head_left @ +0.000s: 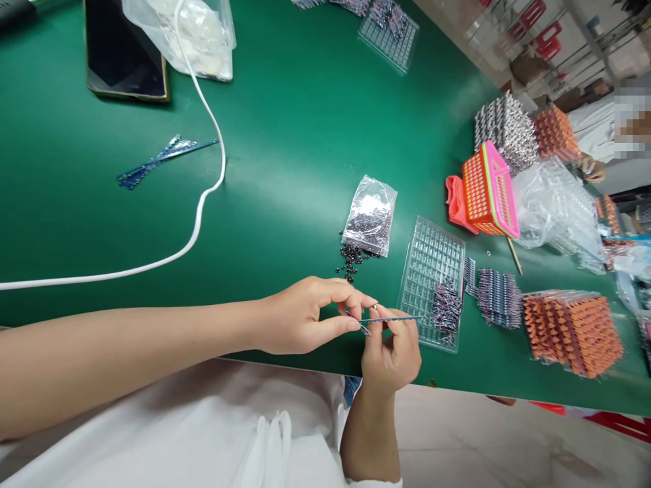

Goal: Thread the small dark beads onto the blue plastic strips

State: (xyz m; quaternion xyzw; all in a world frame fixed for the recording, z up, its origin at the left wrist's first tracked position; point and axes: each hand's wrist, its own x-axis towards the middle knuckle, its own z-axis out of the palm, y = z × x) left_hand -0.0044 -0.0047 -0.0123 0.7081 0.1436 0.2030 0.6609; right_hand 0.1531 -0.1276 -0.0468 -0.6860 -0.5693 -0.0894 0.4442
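Note:
My left hand (305, 315) and my right hand (390, 352) meet above the near edge of the green table (305, 135). Both pinch a thin blue stick (399, 318) held level between them. A tiny bead (375, 307) sits at my fingertips on the stick. Just beyond my hands lie loose dark beads (350, 259), spilled from a small clear bag of beads (370, 215). Right of my hands is a clear compartment tray (432, 261) with a cluster of finished beaded pieces (446, 308) in it.
More beaded pieces (498, 295) and stacked orange trays (572, 329) lie to the right. Behind them are a pink-orange basket (488, 190) and crumpled plastic (554, 203). A white cable (203, 196), blue sticks (157, 159), a dark tablet (125, 51) and another person's hand (590, 168) are farther off.

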